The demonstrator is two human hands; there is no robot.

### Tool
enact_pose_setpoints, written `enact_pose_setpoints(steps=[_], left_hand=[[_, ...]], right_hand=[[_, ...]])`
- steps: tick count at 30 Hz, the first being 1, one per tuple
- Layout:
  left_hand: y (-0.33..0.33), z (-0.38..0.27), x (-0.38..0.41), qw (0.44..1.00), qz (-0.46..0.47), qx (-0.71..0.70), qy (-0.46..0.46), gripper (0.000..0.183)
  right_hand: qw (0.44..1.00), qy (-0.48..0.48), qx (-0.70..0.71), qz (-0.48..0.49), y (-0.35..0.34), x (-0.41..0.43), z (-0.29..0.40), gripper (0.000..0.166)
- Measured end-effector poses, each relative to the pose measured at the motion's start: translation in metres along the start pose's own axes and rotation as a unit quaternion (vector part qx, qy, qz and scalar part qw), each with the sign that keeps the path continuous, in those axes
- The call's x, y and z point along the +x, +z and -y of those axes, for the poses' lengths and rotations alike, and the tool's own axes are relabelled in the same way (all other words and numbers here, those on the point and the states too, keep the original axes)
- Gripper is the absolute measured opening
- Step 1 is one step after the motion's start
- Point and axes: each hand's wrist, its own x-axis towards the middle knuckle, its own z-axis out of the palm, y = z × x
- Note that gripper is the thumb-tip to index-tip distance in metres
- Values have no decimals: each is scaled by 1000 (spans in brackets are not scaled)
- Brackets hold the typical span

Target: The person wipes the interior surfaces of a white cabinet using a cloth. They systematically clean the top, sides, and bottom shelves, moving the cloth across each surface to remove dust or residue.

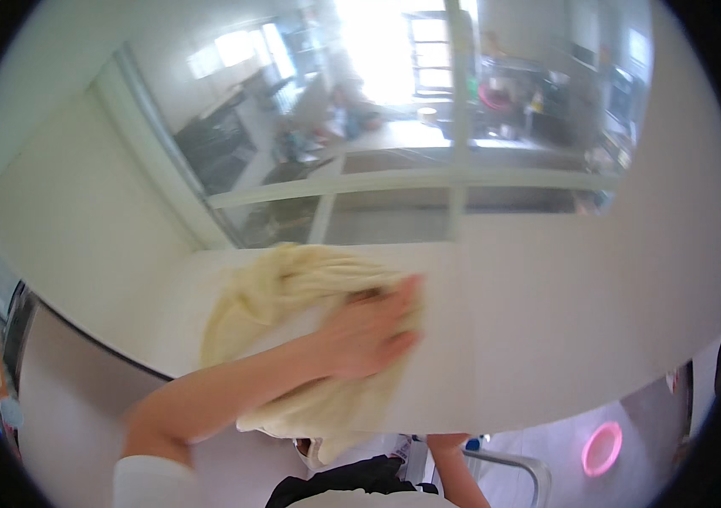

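A pale yellow cloth [271,279] lies bunched and spread over a white ledge [526,305] below a window. My left hand [367,330] is pressed onto the cloth, fingers towards the right, and is blurred. Part of the cloth hangs over the ledge's front edge near my body. Lower down, my right hand [448,439] is at that front edge, right of the cloth. Its fingers are mostly hidden by the ledge, so its grip does not show.
Framed glass panes [392,209] rise behind the ledge, with a cluttered kitchen beyond. A white side wall [81,209] bounds the left. Below are a curved metal rail [535,473] and a pink basin [602,448] on the floor.
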Motion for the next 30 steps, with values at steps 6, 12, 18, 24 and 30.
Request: enact_pose_setpoints(steps=[6,12,18,24,30], left_hand=[[6,16,55,996,-71,-16,44,68],[-31,137,-66,973,-129,47,-185,64],[-49,157,-98,935,-141,-11,-326,64],[7,25,23,995,-59,85,-10,70],[-21,93,-53,975,-66,5,-213,68]], right_hand=[[962,120,243,-41,-6,-7,-9,43],[982,77,167,-46,-8,3,-10,41],[976,72,201,-47,-5,12,-2,38],[978,60,196,-49,-8,12,-10,36],[996,-26,55,-67,-25,25,-5,34]])
